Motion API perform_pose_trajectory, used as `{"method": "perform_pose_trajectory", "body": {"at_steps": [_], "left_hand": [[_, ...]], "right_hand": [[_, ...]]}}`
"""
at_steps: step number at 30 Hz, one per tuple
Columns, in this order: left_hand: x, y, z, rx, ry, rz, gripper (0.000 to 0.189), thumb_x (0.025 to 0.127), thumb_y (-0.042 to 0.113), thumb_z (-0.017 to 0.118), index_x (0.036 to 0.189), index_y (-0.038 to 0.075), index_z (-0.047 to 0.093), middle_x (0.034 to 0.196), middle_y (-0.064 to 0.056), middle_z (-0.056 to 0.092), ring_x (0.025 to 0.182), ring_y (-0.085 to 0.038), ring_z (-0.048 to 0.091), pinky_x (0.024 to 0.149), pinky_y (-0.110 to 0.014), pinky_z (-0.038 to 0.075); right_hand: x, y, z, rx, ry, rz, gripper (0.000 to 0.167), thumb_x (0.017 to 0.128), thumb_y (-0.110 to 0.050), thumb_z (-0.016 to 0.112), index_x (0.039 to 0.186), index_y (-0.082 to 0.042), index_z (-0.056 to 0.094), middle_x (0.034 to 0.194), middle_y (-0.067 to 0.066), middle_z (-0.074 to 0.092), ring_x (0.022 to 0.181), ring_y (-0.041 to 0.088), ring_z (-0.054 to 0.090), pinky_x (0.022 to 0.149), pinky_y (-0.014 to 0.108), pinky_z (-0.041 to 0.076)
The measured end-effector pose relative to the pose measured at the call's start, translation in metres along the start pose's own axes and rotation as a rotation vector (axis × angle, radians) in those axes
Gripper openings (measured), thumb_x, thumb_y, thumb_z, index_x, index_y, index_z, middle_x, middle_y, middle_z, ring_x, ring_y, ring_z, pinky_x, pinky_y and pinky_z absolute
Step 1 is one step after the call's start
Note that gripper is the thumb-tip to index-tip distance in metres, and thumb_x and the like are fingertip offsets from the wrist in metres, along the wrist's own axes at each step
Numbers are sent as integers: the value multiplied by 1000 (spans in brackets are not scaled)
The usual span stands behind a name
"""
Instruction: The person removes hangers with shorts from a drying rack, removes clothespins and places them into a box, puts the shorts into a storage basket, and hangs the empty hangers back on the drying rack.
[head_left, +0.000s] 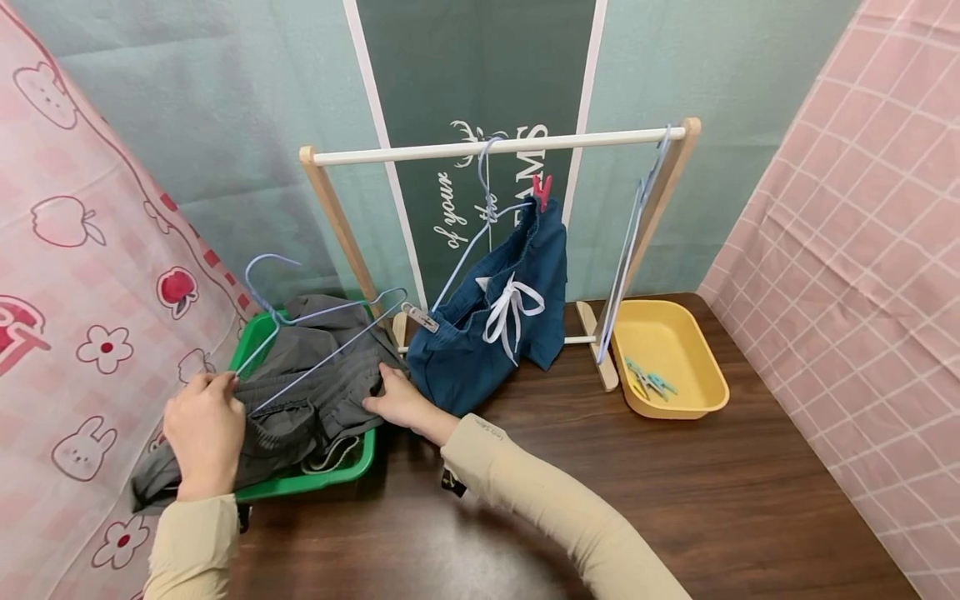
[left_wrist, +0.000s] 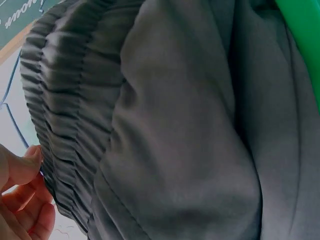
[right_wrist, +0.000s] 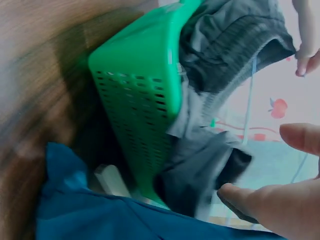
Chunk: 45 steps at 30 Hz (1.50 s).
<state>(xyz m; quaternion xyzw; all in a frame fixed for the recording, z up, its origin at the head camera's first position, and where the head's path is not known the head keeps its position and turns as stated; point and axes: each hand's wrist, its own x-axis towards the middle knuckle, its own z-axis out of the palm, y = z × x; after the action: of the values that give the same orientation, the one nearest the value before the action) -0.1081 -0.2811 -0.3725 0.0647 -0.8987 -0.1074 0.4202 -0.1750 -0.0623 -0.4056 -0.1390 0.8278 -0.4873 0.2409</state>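
Observation:
Grey pants (head_left: 330,375) with a gathered elastic waistband lie across a green basket (head_left: 363,458). A blue wire hanger (head_left: 322,315) has its lower part inside the waistband and its hook above. My left hand (head_left: 206,429) pinches the waistband's left end together with the hanger's corner; in the left wrist view its thumb (left_wrist: 32,157) presses at the gathered edge. At the waistband's right side is my right hand (head_left: 408,404), touching the grey cloth. Its thumb and finger stand apart in the right wrist view, the finger (right_wrist: 240,195) against the cloth.
Blue shorts (head_left: 480,358) with a white drawstring hang from a hanger on a white-barred rack (head_left: 420,152), held by a pink clothespin (head_left: 542,192) and a grey clip (head_left: 420,317). Another hanger (head_left: 630,250) hangs at right. A yellow tray (head_left: 693,367) holds several clothespins (head_left: 651,379).

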Motion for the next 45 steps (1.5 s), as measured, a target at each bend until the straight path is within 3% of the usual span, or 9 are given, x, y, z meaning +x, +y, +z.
{"method": "perform_pose_trajectory", "body": {"at_steps": [4, 8, 13, 18, 27, 36, 41, 45], "left_hand": [[1, 2, 0, -3, 13, -10, 15, 88, -3, 55, 91, -11, 67, 84, -26, 61, 75, -48, 54, 68, -54, 36], [2, 3, 0, -6, 31, -18, 16, 88, -3, 54, 91, -11, 67, 84, -26, 60, 75, -48, 54, 67, -54, 36], [4, 5, 1, -24, 44, -40, 16, 90, -1, 55, 92, -10, 68, 85, -26, 60, 76, -48, 54, 67, -54, 36], [6, 9, -1, -49, 51, -78, 19, 92, 4, 55, 94, -9, 69, 86, -25, 61, 76, -48, 55, 65, -56, 38], [7, 17, -4, -96, 45, -140, 24, 96, 9, 54, 96, -9, 69, 89, -25, 61, 81, -46, 56, 65, -56, 39], [10, 25, -2, -169, 81, -146, 22, 95, 10, 56, 97, -8, 69, 90, -25, 60, 81, -45, 55, 66, -56, 39], [12, 32, -1, -189, 76, -150, 23, 95, 10, 55, 99, -8, 69, 90, -25, 59, 82, -45, 55, 66, -55, 39], [13, 37, -1, -200, 72, -150, 23, 96, 10, 55, 99, -8, 68, 90, -25, 59, 83, -45, 55, 68, -56, 39]], "right_hand": [[-9, -8, -10, -84, -71, -57, 67, 95, -22, 56, 151, -4, 23, 157, 15, 24, 146, 27, 25, 116, 39, 29], [-19, -21, -27, -129, -151, -144, 60, 97, -20, 53, 149, -4, 28, 156, 12, 29, 143, 25, 32, 114, 38, 32], [-32, -38, -52, -56, -243, -217, 56, 99, -16, 50, 148, 0, 29, 155, 13, 32, 142, 25, 34, 114, 37, 33], [-42, -49, -71, 21, -256, -247, 55, 99, -15, 48, 149, -1, 28, 155, 14, 31, 143, 26, 32, 115, 39, 32], [-52, -57, -94, 26, -181, -309, 51, 99, -15, 49, 146, -2, 35, 149, 15, 41, 138, 26, 41, 109, 34, 39], [-69, -62, -129, 62, -58, -372, 40, 98, -11, 49, 137, -1, 48, 132, 18, 57, 124, 26, 54, 102, 34, 46], [-80, -65, -159, 99, 52, -383, 36, 98, -11, 49, 133, 0, 52, 131, 19, 58, 123, 28, 55, 103, 38, 45], [-92, -66, -188, 176, 185, -416, 35, 98, -7, 48, 130, 5, 52, 129, 21, 57, 118, 29, 57, 100, 36, 47]]}}
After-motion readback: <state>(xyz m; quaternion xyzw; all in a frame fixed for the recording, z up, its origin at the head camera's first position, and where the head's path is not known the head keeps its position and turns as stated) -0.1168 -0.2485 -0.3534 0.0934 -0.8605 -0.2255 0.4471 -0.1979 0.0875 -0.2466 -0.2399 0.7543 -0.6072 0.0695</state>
